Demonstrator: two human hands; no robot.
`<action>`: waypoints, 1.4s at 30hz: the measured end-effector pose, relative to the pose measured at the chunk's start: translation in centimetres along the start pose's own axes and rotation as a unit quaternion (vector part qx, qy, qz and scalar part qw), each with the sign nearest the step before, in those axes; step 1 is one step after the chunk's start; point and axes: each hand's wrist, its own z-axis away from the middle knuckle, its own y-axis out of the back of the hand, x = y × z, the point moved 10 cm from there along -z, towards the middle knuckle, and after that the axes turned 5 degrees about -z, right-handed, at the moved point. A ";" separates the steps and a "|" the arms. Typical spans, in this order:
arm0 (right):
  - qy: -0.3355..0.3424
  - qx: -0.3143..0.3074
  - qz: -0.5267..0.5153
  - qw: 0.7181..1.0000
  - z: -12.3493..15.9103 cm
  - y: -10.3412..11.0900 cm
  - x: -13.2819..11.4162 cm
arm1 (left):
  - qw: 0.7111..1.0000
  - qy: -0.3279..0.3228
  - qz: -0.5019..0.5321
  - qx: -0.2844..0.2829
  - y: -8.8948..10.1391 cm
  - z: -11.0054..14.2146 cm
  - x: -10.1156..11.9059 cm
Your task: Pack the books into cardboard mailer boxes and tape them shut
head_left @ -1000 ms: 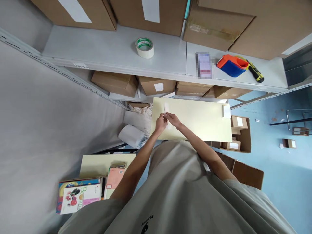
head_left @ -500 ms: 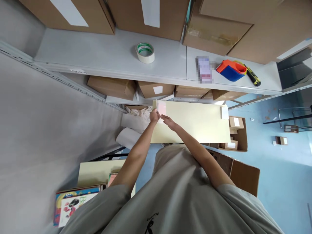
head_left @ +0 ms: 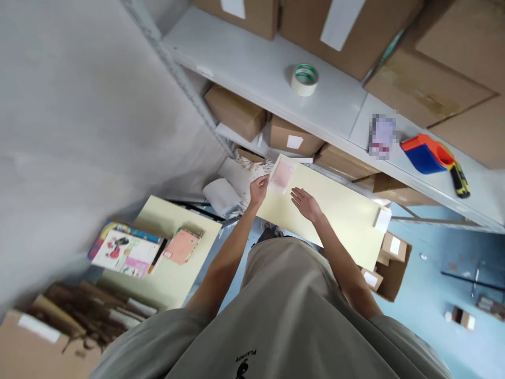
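A pale pink slip of paper [head_left: 281, 177] lies flat near the far left corner of a cream table top [head_left: 339, 210]. My left hand [head_left: 259, 190] rests at the table's left edge with its fingertips touching the slip's lower left corner. Just to the right of the slip, my right hand [head_left: 305, 203] hovers over the table with fingers spread and nothing in it.
A grey shelf [head_left: 260, 63] behind the table carries a tape roll [head_left: 304, 79], a red-and-blue tape dispenser [head_left: 424, 154], a yellow-black cutter [head_left: 460, 179] and cardboard boxes. A second cream table [head_left: 173, 263] at lower left holds books [head_left: 126, 250]. White rolled bags [head_left: 223, 195] and boxes sit below.
The pink slip has gone from held up between both hands to lying flat on the table. My right hand has let go and drawn away to the right. The view has swung left.
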 end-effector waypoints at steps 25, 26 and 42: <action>-0.271 -0.351 0.174 0.879 14.0 -20.9 24.6 | 0.827 0.084 0.195 0.520 31.0 43.2 -13.3; -0.272 -0.354 0.183 0.876 14.6 -21.4 25.8 | 0.817 0.082 0.208 0.532 32.3 44.1 -14.1; -0.270 -0.400 0.297 0.824 25.5 -35.0 49.6 | 0.696 0.150 0.401 0.577 52.5 55.7 -29.6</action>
